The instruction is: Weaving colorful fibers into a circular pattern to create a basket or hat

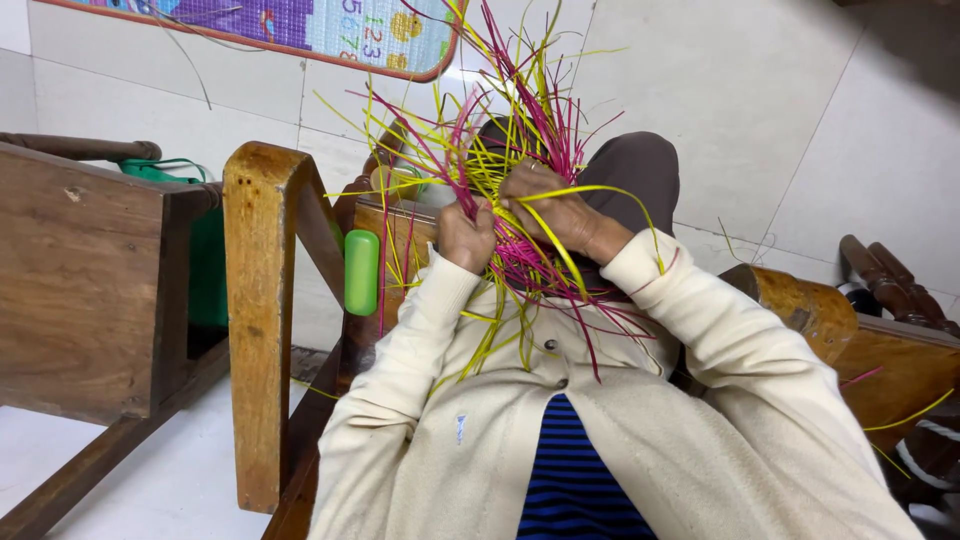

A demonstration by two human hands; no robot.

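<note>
Behind the strips [520, 130], left hand [466, 236] half-hidden

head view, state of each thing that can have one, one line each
left hand: closed on the pink and yellow strips
right hand: closed on the strips, one yellow strip looped over it
pink and yellow strips: part woven at the hands, loose ends fanning out
cream cardigan: open at the front over a blue striped top
green case: shut, against the wooden chair arm
</note>
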